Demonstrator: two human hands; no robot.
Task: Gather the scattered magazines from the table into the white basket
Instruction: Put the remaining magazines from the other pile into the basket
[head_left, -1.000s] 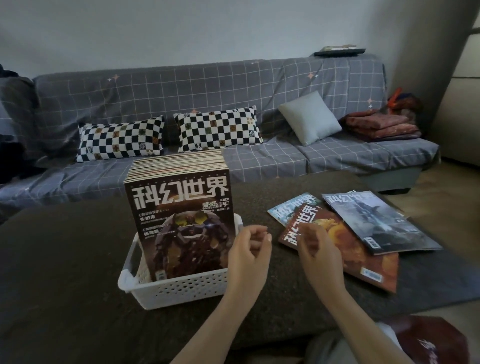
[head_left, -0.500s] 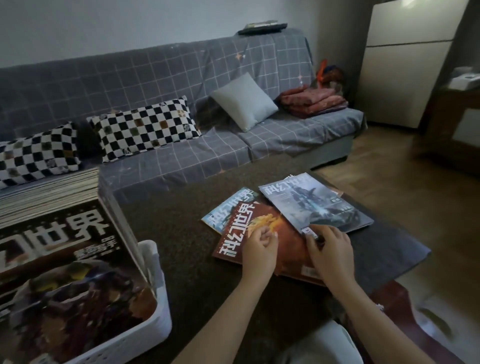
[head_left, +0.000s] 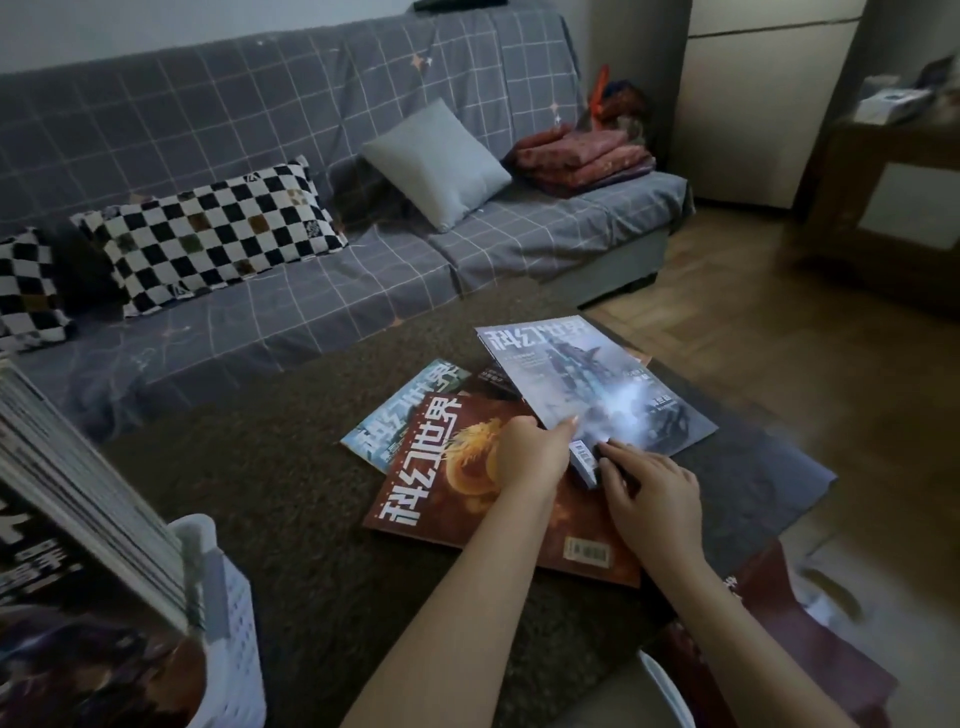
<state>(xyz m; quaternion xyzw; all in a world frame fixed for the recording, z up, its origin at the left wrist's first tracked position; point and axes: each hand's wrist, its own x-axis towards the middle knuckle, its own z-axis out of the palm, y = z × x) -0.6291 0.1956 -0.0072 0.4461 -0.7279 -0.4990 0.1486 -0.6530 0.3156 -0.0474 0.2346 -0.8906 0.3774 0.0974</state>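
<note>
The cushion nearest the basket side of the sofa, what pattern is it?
Black-and-white checks on the cushion, clearest in the head view.

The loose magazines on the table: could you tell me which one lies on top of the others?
The grey-blue magazine, farthest right; both hands are at its near corner. It overlaps the red dragon magazine, beside the teal magazine.

Grey-blue magazine (head_left: 597, 395): topmost of the loose pile, near corner lifted off the others, pinched at that corner between two hands.
Red magazine (head_left: 457, 483): dragon cover, flat on the dark table (head_left: 291, 467), partly under the grey-blue one.
Teal magazine (head_left: 400, 415): flat, tucked beneath the red one, far-left edge showing.
White basket (head_left: 228, 613): near left of the table, well apart from the pile, packed with upright magazines (head_left: 78, 519) leaning out.
</note>
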